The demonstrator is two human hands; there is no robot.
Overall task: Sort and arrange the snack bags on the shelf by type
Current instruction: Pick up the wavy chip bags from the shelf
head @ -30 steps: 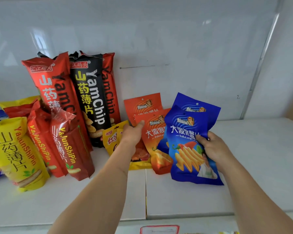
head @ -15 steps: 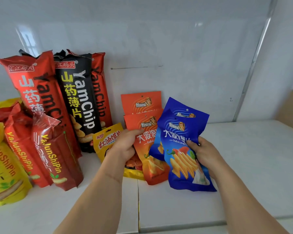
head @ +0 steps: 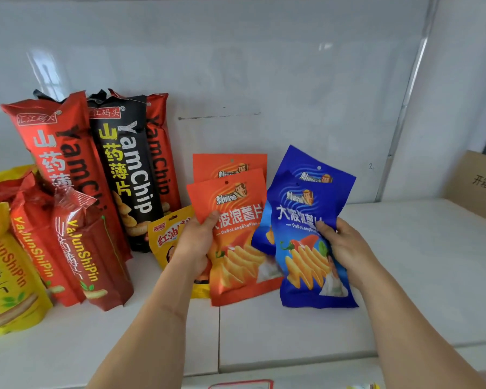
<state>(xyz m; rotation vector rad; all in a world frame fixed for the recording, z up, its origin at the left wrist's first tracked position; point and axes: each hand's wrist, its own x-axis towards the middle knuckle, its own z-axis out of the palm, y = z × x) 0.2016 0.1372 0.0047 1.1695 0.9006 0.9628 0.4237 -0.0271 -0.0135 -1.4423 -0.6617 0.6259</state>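
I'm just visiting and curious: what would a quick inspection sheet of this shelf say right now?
Surface: white shelf, seam between panels.
Job's things: two orange crinkle-chip bags, two blue crinkle-chip bags, tall red and black YamChip bags, red and yellow YaJunShiPin bags, small yellow pouch.
Clutter: nothing seen.
Grip: left hand holds the front orange bag; right hand holds the front blue bag.
Cables: nothing seen.
Surroundings: white back wall, cardboard box at right.
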